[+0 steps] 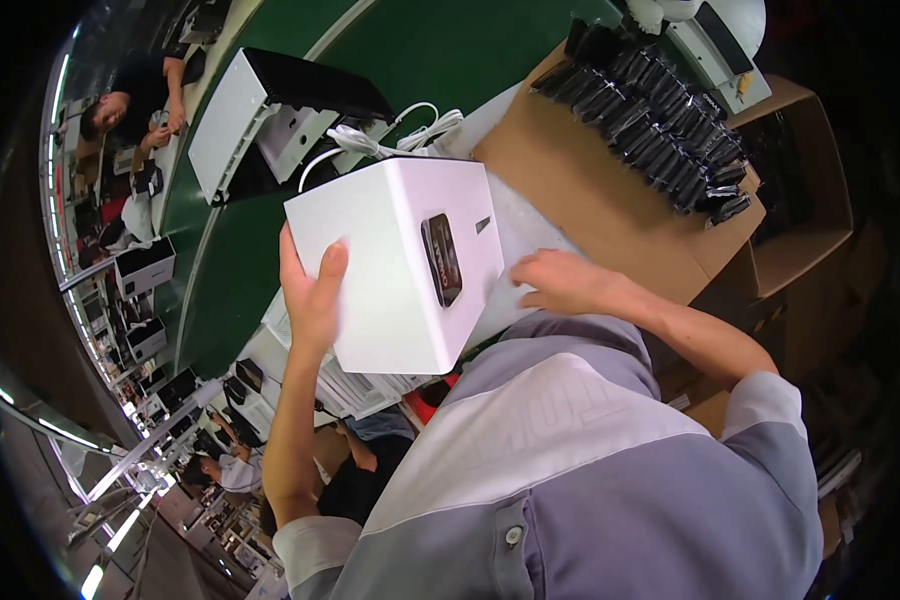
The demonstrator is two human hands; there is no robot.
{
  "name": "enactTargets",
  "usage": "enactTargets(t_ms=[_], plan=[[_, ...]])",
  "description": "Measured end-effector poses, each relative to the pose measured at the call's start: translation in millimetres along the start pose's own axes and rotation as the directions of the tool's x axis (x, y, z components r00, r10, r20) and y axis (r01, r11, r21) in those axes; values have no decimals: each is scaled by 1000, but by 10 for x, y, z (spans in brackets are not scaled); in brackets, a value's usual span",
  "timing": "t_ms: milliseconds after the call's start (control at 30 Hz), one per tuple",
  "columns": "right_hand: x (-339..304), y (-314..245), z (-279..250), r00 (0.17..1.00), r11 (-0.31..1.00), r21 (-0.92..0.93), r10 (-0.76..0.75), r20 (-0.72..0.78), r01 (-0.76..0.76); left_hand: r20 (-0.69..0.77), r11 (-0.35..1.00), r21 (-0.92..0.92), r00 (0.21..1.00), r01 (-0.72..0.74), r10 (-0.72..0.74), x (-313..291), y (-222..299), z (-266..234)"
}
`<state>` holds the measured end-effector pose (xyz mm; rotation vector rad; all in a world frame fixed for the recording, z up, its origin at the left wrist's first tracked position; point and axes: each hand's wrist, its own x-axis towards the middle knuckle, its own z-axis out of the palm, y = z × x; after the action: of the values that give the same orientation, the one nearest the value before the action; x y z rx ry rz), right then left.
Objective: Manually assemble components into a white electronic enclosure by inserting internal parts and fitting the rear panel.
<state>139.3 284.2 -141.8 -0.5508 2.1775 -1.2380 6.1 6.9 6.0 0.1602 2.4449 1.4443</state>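
Observation:
A white box-shaped appliance housing [370,275] is tilted in front of me, with a dark rounded panel [442,260] on its right-hand face. My left hand [313,290] grips its left side, thumb lying on the white face and fingers reaching round the edge. Just right of the housing, apart from it, is my right hand [560,281]. Its fingers are loosely bent and slightly apart, and I see nothing in them. Behind the housing lies a bundled white cable [360,141], beside another white-and-black housing [235,130] whose open side shows its inside.
Many small black wrapped packets [660,120] lie in rows on a cardboard sheet [550,150] to the right. An open carton [805,190] stands beyond it. A green conveyor surface [420,50] runs along the far side. Co-workers, one a person in dark clothing [140,95], sit at left.

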Motion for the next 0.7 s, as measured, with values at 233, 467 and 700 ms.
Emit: enactTargets(t_ms=[233,467,700], plan=[[29,-68,-575,803,981,191,94,-589,25,104,934,-228,960,276,-258,-157,-126,-407],[113,792,177,700,900,427,359,-618,-84,189,968,-163,969,192,-161,12,618,376],[121,1162,735,589,979,48,158,-793,-198,291,991,33,947,129,-133,1157,1270,621]])
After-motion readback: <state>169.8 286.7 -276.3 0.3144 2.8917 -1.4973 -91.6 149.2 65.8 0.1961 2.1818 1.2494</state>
